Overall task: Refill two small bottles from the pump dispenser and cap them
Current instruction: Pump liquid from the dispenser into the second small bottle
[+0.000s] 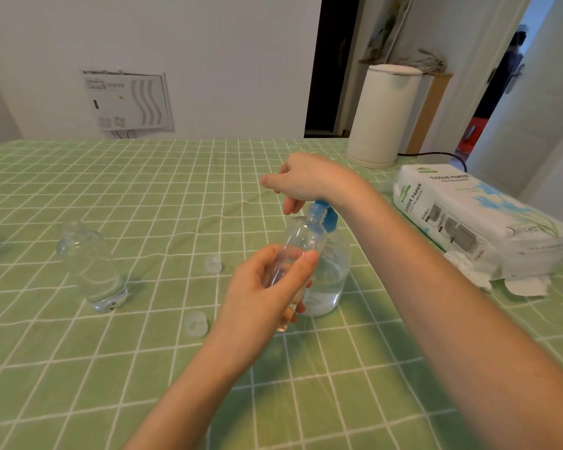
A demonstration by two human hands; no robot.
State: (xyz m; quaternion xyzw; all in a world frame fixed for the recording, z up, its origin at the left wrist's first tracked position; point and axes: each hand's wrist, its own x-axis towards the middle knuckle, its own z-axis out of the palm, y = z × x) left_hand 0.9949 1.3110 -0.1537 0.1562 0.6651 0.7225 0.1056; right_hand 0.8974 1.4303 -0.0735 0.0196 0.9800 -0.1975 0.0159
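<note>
Far left on the green checked bench (143, 190), 1 small bottle (91, 267) stood upright and uncapped, with a little clear liquid in its base. Right of it, 2 clear lids lay loose: a far cap (213, 264) and a near cap (195, 324). Centre: the left grip (260, 293) was curled round the second small bottle (306, 235), held off the bench and tilted, its mouth right at the blue pump head (325, 214). The pump dispenser (330, 274) stood just behind it. Up top, the right grip (303, 180) rested on the pump head, fingers loosely bent, clasping nothing. Far right lay a tissue pack (468, 222).
</note>
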